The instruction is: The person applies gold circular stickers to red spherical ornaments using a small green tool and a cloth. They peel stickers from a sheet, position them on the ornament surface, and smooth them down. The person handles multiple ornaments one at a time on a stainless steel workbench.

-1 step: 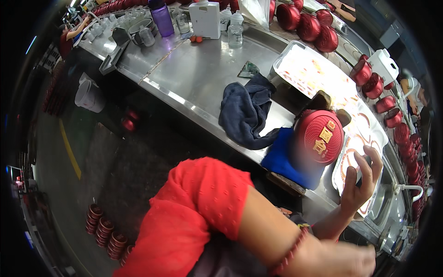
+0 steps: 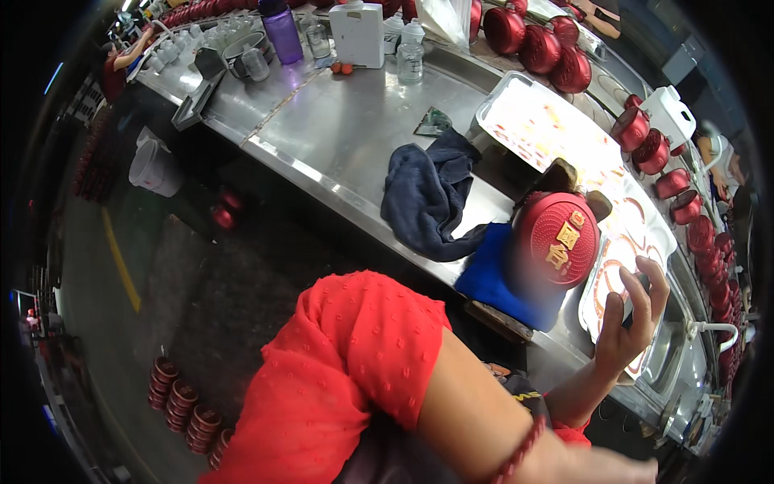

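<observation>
My right hand (image 2: 627, 327) is raised at the right, its bent fingers apart and holding nothing. Left of it, a round red bottle (image 2: 556, 240) with raised gold characters leans on a blue cloth (image 2: 488, 277) at the table's edge, apart from the hand. Behind the fingers lies a white sheet (image 2: 610, 282) with red curved outlines. My left arm, in a red sleeve with a red bracelet, crosses low in front of me. My left hand (image 2: 605, 469) is blurred and partly cut off by the lower edge, so its fingers are unclear.
A crumpled dark cloth (image 2: 429, 198) lies on the metal table (image 2: 330, 137), near a white tray (image 2: 516, 97) with red scraps. Many red bottles (image 2: 633, 127) line the right side. Bottles, cups and a white canister (image 2: 357, 36) stand at the back. A bucket (image 2: 156, 169) is on the floor.
My left forearm and hand have shifted slightly down and to the right, toward the lower edge. My right hand and the red bottle stay in place.
</observation>
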Tool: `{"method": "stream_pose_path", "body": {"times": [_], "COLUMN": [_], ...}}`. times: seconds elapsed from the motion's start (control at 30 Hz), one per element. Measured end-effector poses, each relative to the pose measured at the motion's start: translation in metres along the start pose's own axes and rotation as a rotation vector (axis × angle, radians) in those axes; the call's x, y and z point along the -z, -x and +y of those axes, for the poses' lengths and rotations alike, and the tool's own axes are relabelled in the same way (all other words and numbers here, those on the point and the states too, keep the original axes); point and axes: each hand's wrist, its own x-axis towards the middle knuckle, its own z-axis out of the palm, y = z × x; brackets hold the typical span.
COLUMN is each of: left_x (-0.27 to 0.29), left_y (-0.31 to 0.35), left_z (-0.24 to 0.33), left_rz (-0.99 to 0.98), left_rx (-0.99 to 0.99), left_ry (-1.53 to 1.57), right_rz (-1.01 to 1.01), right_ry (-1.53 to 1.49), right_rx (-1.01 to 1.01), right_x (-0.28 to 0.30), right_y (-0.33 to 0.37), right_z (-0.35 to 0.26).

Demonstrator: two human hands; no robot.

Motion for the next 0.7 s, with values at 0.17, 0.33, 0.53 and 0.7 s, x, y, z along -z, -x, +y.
{"method": "stream_pose_path", "body": {"times": [0.17, 0.33, 0.53, 0.7], "left_x": [0.037, 0.055, 0.097, 0.101], "left_y": [-0.010, 0.021, 0.026, 0.049], "left_z": [0.015, -0.010, -0.053, -0.051], "left_rz": [0.061, -0.217, -0.524, -0.518], "left_rx": [-0.519, -0.478, -0.673, -0.292], "left_ry": [-1.676, -0.742, -0.180, 0.138], "right_rz": [0.067, 0.079, 0.103, 0.103], "right_ry": [0.013, 0.010, -0.028, -0.019], "right_rx": [-0.049, -0.066, -0.095, -0.138], "right_x": [0.015, 0.020, 0.021, 0.022], "right_y": [0.011, 0.016, 0.021, 0.030], "right_z": [0.004, 0.006, 0.010, 0.017]}}
